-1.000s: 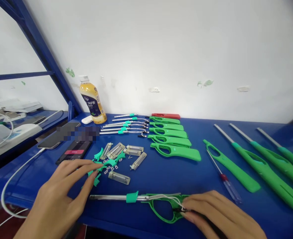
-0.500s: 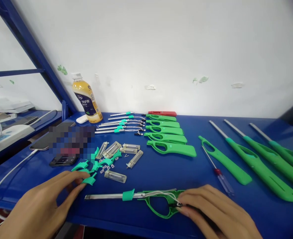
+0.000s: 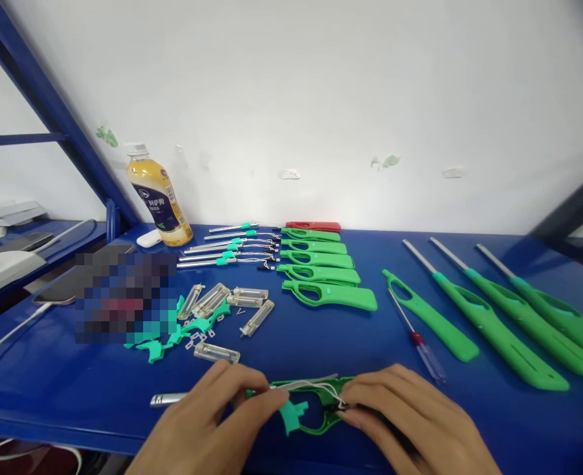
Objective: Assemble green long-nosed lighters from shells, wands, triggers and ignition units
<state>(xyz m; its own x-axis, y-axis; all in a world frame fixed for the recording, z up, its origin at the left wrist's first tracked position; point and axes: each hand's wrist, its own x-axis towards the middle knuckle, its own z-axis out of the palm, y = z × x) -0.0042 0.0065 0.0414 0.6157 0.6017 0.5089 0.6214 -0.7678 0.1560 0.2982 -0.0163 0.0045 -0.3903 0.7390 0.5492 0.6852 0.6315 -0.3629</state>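
My left hand (image 3: 217,422) pinches a teal trigger piece (image 3: 293,415) over the finger loop of a green lighter handle half (image 3: 316,429). The metal lighter tube (image 3: 165,400) runs out to the left beneath that hand, which covers most of it. My right hand (image 3: 410,422) is closed on the handle half, its fingertips at a small black part (image 3: 339,408) where the white wires (image 3: 328,389) end. The rest of the handle is hidden under this hand. Loose teal triggers (image 3: 153,349) and clear fuel tanks (image 3: 217,353) lie beyond my left hand.
Green handle halves (image 3: 336,297) and wired metal tubes (image 3: 207,262) line up at the back. At right lie a screwdriver (image 3: 427,356), a single handle half (image 3: 440,323) and several assembled lighters (image 3: 499,323). A bottle (image 3: 160,198) stands back left, near a blurred-out patch.
My left hand has moved right, carrying a teal trigger from the loose pile to the handle's finger loop. My right hand keeps its hold on the handle. The view has shifted slightly.
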